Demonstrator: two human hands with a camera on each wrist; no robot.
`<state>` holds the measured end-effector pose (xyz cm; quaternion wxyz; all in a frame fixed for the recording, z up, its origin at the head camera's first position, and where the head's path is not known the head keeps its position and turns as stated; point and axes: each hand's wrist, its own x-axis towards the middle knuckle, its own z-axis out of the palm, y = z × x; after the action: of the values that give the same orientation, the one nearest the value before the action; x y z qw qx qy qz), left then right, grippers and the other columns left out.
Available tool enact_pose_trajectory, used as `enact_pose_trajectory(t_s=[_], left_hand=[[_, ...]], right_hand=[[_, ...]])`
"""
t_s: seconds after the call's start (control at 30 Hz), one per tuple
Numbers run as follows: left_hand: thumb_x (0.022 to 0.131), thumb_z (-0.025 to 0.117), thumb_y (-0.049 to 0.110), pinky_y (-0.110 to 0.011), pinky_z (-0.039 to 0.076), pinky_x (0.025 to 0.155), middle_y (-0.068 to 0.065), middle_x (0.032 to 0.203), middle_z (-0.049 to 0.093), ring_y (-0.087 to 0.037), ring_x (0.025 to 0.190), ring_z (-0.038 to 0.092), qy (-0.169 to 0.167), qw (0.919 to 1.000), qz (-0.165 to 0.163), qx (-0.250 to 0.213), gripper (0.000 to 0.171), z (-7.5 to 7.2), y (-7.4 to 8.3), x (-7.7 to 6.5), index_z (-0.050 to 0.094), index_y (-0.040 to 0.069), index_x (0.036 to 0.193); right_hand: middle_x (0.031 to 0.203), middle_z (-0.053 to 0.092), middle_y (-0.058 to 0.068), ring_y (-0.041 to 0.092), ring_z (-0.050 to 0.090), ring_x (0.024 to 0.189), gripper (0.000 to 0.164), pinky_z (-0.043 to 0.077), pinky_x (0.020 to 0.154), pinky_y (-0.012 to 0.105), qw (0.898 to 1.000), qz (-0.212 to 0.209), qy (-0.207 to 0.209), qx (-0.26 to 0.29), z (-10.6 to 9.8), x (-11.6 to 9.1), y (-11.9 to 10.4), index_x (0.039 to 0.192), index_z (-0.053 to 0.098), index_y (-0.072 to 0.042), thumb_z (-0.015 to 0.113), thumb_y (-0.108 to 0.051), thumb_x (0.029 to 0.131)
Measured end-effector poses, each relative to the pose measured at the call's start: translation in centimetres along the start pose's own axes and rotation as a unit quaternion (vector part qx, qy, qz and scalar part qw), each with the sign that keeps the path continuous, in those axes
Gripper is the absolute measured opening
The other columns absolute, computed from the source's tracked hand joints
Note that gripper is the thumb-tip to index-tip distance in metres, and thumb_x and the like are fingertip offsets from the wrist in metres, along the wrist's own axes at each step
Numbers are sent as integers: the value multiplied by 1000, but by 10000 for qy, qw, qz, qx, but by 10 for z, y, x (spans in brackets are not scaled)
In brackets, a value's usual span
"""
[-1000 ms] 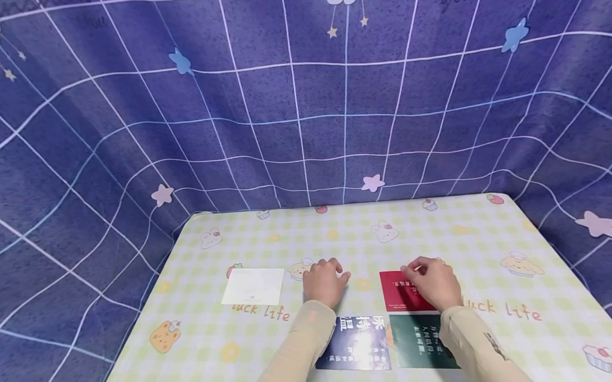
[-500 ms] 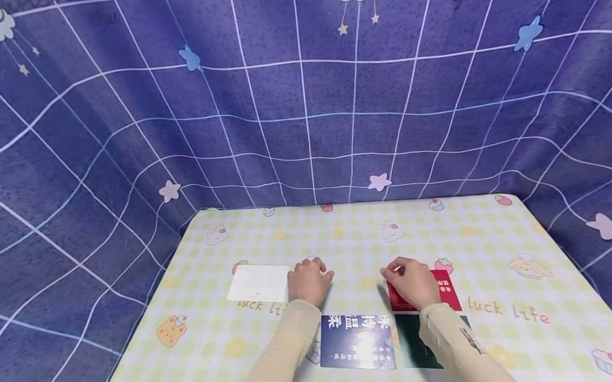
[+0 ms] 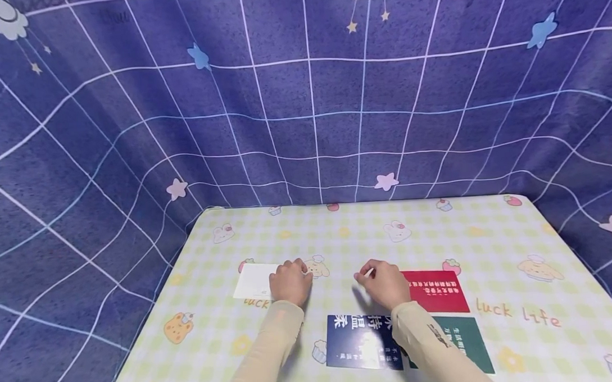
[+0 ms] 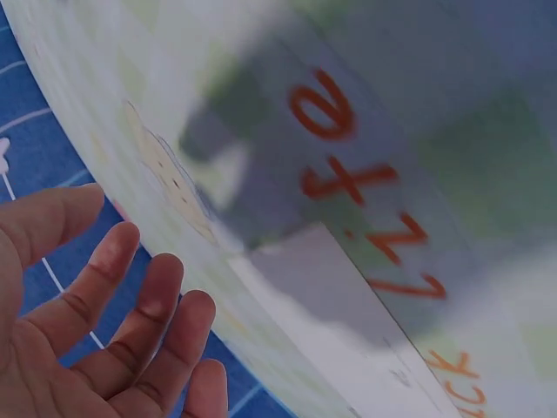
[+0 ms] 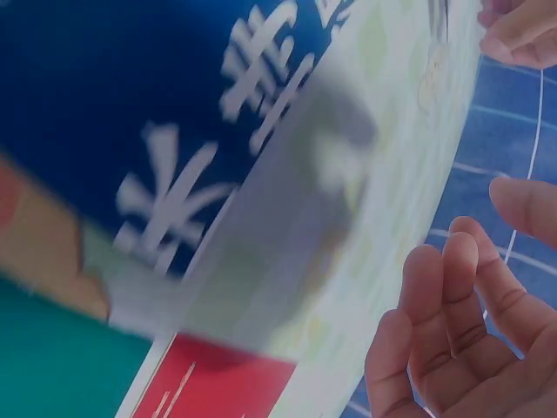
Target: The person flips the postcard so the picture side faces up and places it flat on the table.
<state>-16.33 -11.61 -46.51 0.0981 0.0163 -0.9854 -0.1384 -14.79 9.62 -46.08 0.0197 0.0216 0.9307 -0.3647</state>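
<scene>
Four flat cards would exceed a simple pair, so each stands by colour: a white card [image 3: 253, 278] lies at left, partly under my left hand [image 3: 290, 282]. In the left wrist view that hand's fingers [image 4: 157, 296] are loosely bent, apart from the white card [image 4: 322, 305]. My right hand [image 3: 384, 284] hovers left of the red card [image 3: 438, 290], covering its left edge. The right wrist view shows its fingers [image 5: 422, 296] relaxed around nothing. Below lie a dark blue card [image 3: 359, 341] and a green card [image 3: 468, 340], both with white lettering; my right forearm hides part of each.
A pastel checked cloth [image 3: 338, 240] with cartoon prints covers the table. Behind it and at both sides hangs a dark blue curtain [image 3: 284, 135] with a grid and stars.
Both hands have moved left. My right hand has come off the red card, uncovering more of it; my left hand has reached the white card and now covers its right part.
</scene>
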Motion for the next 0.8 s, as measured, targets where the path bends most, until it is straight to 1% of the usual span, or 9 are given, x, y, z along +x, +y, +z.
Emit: enact_pose_trajectory(t_s=[0.27,0.4,0.53,0.7,0.8], left_hand=[[88,75,18,-49,49,81,-11,91,68,-33,90,66,-217,9985,-445,236,10,-5,-25,5,71,12,94],[87,72,13,-51,49,82,-13,93,68,-35,92,66,-219,9978,-542,308,10,-10,-39,6,71,10,96],[87,70,10,-54,49,84,-15,96,68,-37,94,65,-192,9974,-601,342,13,-14,-52,6,71,9,100],[89,68,10,-57,48,88,-17,102,68,-39,99,65,-321,9962,-739,343,18,-16,-67,4,71,7,106],[89,68,13,-57,47,88,-18,102,68,-39,98,65,-367,9950,-845,377,20,-17,-73,3,71,6,108]], right_hand=[[73,63,-1,17,52,62,15,40,58,32,9999,-79,-130,-54,18,1,-17,91,72,-16,77,-29,89],[74,63,-2,16,53,64,15,42,60,33,9996,-194,-165,-152,29,2,-25,90,71,-16,78,-30,89],[73,65,-3,15,55,65,16,43,60,35,9990,-361,-167,-223,40,3,-34,88,70,-18,79,-31,88],[74,67,-5,14,56,64,16,45,58,36,9975,-626,-160,-297,54,3,-41,87,69,-18,79,-31,86],[72,66,-5,15,55,61,16,44,56,35,9967,-675,-232,-375,61,2,-47,87,69,-17,79,-30,86]])
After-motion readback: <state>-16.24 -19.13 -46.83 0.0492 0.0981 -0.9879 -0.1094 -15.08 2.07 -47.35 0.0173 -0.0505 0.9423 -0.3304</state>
